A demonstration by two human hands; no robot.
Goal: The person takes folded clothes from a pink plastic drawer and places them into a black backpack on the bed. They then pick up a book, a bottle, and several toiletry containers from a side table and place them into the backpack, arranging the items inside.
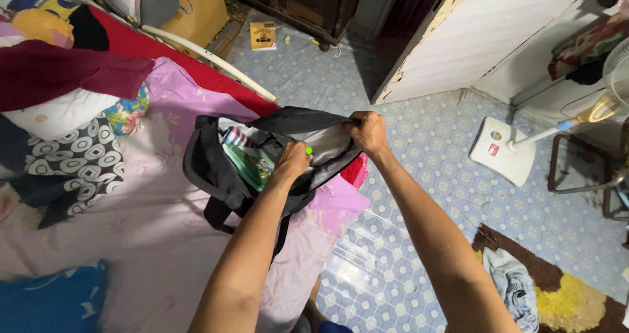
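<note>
Bag: a black backpack (pixel 216 176) of soft fabric with a grey lining lies on the bed (pixel 131 241), near its edge, its mouth pulled wide open.
Inside the bag: folded cloth, one piece green with a printed picture (pixel 246 166), one striped (pixel 234 136); what lies deeper is hidden.
Straps: black padded straps hang in loops off the bag's left side and down over the sheet.
Left hand: the left hand (pixel 291 159) is curled at the bag's opening, fingers closed round a small bright green thing (pixel 308 150); too small to tell what it is.
Right hand: the right hand (pixel 368 133) is clenched on the far rim of the bag, pinching the fabric and holding it up.
Bed: a pale pink flowered sheet, smooth, over a red cover that shows at the edge.
On the bed: a black-and-white ring-patterned cloth (pixel 85 156), a dark red cloth (pixel 59 74), a white pillow (pixel 59 113), a blue cushion (pixel 52 297) at the near corner.
Floor: glossy blue and white patterned sheet flooring (pixel 419 176).
On the floor: a white fan base (pixel 501 149) with a slim pole, a small yellow book (pixel 263 36), a brown and yellow shaggy rug (pixel 576 300) with a pale blue crumpled cloth (pixel 517 287) on it.
Beyond: a dark wooden cabinet (pixel 295 5) and a white panelled door (pixel 485 32) with chipped edges.
</note>
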